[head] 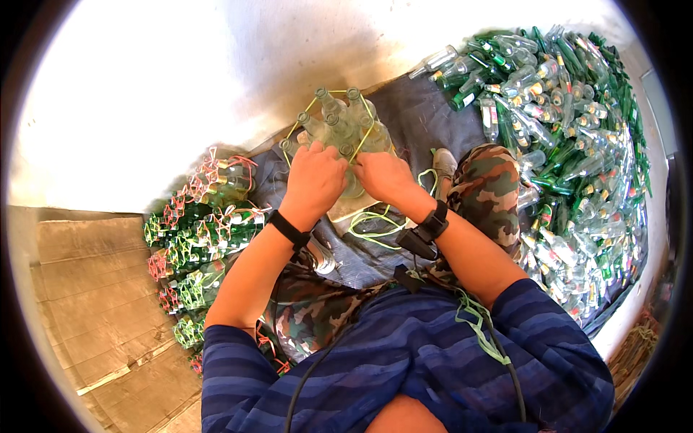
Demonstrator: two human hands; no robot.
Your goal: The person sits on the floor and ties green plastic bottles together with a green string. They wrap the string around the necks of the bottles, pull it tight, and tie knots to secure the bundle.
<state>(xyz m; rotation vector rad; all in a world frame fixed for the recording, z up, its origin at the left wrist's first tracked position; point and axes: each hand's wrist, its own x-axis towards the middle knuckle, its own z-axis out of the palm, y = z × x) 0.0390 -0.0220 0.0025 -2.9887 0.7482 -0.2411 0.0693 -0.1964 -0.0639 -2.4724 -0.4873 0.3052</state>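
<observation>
Several clear glass bottles [337, 122] stand upright in a cluster before me, on a pale board [352, 208]. A yellow-green plastic cord [295, 129] runs in a loop around the necks at the cluster's outer side. My left hand [318, 173] is closed at the near left side of the cluster, its fingertips by the bottle necks. Close to it on the right, my right hand [385, 176] pinches the cord near a front neck. What the left fingers grip is partly hidden, but the cord runs into them. Loose cord [373, 224] lies in coils below my right hand.
A large heap of loose green and clear bottles [563, 124] lies at the right. At the left stand bottle bundles [211, 233] tied with red and green cord, beside brown cardboard [103, 292]. A dark sheet [400, 116] covers the ground, with a pale wall beyond.
</observation>
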